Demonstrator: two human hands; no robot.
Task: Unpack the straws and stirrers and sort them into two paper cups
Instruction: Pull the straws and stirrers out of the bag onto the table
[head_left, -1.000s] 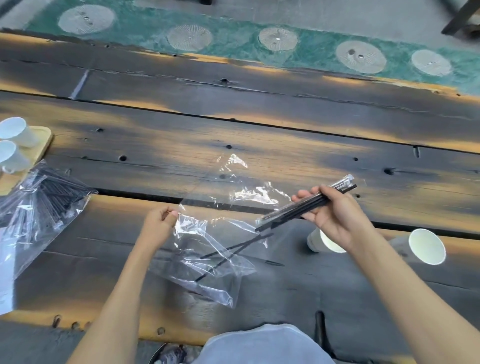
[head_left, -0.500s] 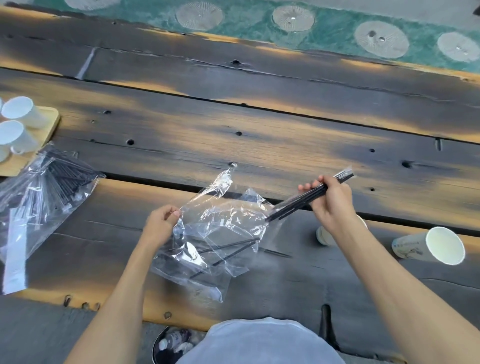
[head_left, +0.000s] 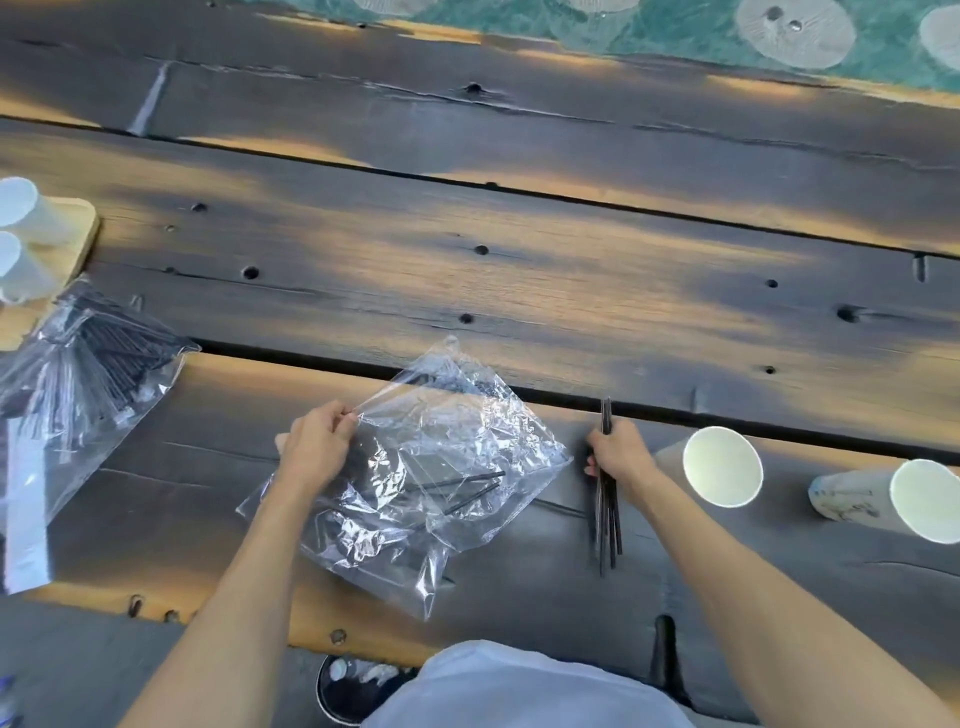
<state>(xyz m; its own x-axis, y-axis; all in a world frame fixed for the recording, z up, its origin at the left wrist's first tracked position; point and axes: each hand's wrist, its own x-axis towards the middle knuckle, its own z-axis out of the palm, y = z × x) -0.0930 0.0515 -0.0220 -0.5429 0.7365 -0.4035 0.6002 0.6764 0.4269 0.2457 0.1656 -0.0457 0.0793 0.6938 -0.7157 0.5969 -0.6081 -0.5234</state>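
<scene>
Nearly emptied: black sticks drawn from clear bag

A handful of black sticks (head_left: 607, 499) is gripped in the closed right hand (head_left: 621, 457), just at nine o'clock of the nearer paper cup (head_left: 722, 466); a second paper cup (head_left: 924, 501) stands at three o'clock of the first. The clear bag (head_left: 415, 467) is pinched at its edge by the left hand (head_left: 317, 444), with a few sticks seen inside. A fuller bag (head_left: 78, 374) lies at nine o'clock. Unpacking is judged under way; next, the bundle would need tipping upright over a cup mouth.
</scene>
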